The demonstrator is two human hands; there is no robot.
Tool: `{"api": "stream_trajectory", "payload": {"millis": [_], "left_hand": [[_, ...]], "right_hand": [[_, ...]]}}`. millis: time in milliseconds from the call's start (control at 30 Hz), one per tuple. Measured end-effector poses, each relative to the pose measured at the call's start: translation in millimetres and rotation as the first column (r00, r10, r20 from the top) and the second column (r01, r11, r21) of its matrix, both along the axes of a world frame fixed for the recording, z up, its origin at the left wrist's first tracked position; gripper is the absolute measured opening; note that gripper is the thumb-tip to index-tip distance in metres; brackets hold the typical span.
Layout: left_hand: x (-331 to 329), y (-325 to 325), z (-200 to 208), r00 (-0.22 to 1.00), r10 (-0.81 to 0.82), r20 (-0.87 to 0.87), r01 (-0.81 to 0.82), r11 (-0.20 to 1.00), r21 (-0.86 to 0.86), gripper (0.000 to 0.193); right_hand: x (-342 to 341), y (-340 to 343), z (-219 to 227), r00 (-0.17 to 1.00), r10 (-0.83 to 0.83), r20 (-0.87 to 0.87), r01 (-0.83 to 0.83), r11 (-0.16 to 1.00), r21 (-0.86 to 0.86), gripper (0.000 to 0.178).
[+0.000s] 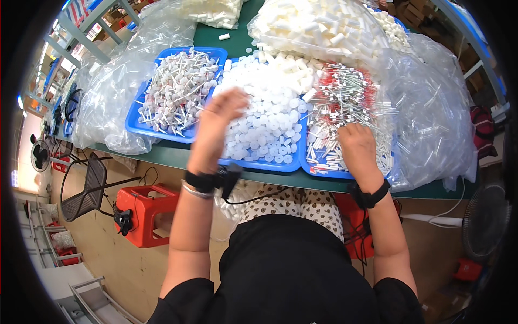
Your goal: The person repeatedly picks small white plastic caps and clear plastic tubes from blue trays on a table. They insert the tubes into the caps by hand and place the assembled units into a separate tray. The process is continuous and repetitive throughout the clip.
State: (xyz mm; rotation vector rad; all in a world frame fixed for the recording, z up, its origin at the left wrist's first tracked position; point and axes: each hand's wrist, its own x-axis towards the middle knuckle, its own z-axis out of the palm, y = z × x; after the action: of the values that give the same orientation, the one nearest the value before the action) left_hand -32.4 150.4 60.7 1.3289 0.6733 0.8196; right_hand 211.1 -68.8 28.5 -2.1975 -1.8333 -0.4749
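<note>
Smeared by motion, my left hand [222,110] hovers at the left edge of the middle blue tray [270,164], which holds translucent white plastic discs [261,127] and white foam cylinders [294,70]. Whether it holds anything cannot be seen. My right hand [357,144] is closed, fingers curled down, over the right blue tray [324,171]. Around it lie thin white sticks [326,148] and a heap of red-and-white thin-stemmed pieces [348,89]. Anything between its fingertips is hidden. The left blue tray [162,133] is piled with white stems with round discs on them [178,89].
A large clear bag of white foam cylinders [324,27] stands at the back of the green table [178,153]. Clear plastic bags [116,102] lie left, and another bag [426,119] lies right. Red stools [148,213], a chair [86,186] and a fan [485,218] stand around.
</note>
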Motion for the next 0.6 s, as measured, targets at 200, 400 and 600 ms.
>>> {"api": "stream_trajectory", "payload": {"millis": [200,400,600], "left_hand": [[28.8,-66.0,-47.1,0.903,0.162,-0.398,0.267,0.513,0.816,0.023],[40.0,-59.5,-50.6,0.858,0.204,-0.471,0.306,0.535,0.788,0.015],[40.5,-59.2,-49.7,0.877,0.178,-0.446,0.309,0.500,0.809,0.011]], "right_hand": [[1.9,-8.1,3.3,0.999,-0.006,0.036,0.006,1.000,-0.017,0.008],[-10.1,-24.3,23.5,0.858,0.004,-0.514,0.056,0.993,0.101,0.011],[-17.0,-31.5,28.9,0.013,0.180,-0.984,0.230,0.957,0.178,0.009]]}}
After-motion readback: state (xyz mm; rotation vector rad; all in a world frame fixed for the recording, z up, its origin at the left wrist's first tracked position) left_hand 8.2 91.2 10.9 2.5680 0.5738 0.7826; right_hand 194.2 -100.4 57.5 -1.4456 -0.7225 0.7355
